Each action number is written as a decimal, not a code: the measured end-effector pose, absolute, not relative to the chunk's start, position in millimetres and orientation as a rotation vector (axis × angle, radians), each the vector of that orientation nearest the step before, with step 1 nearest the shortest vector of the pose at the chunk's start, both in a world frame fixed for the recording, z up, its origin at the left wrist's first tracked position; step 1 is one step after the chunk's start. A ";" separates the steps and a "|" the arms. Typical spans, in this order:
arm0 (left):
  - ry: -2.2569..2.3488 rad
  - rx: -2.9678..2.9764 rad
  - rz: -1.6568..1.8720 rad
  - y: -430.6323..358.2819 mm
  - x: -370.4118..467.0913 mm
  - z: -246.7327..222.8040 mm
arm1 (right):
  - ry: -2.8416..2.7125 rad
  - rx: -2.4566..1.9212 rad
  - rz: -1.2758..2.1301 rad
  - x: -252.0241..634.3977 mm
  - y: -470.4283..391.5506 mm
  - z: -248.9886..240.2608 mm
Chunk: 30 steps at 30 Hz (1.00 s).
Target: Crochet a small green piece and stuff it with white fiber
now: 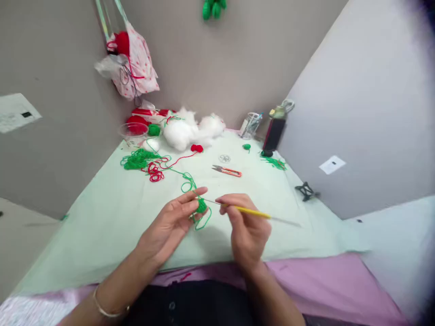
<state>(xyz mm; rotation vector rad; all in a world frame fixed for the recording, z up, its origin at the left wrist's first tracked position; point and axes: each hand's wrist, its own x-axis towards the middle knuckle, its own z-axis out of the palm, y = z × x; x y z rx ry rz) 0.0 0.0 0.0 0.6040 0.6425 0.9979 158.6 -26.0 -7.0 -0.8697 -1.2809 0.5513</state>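
A small green crochet piece [201,206] is pinched between the fingers of my left hand [176,219]. Green yarn [188,183] runs from it over my index finger toward the back left, and a short loop hangs below. My right hand [248,226] grips a crochet hook [253,212] by its yellow handle, pen-like. The hook's thin metal tip points left and reaches the green piece; whether it sits inside a stitch is too small to tell. Past my hands lie orange-handled thread snips [227,171] on the pale green tablecloth [272,199].
Behind are loose green yarn [137,159], red yarn [156,172], white stuffing [181,131] and a clear tub [134,133]. At the back right stand a pen cup [250,126] and a dark bottle [275,131]. A small black stand [306,191] is near the right wall.
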 end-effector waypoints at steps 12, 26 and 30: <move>0.755 1.041 1.104 -9.9 -2.6 -4.1 | -1.095 -0.751 1.059 158.5 -19.0 -7.7; 0.985 1.265 1.276 -14.3 -2.9 -5.5 | -1.701 -0.853 0.264 160.2 -35.5 -6.6; 0.920 1.139 1.250 -16.0 -1.7 -7.7 | -1.652 -0.829 0.263 159.0 -34.8 -6.5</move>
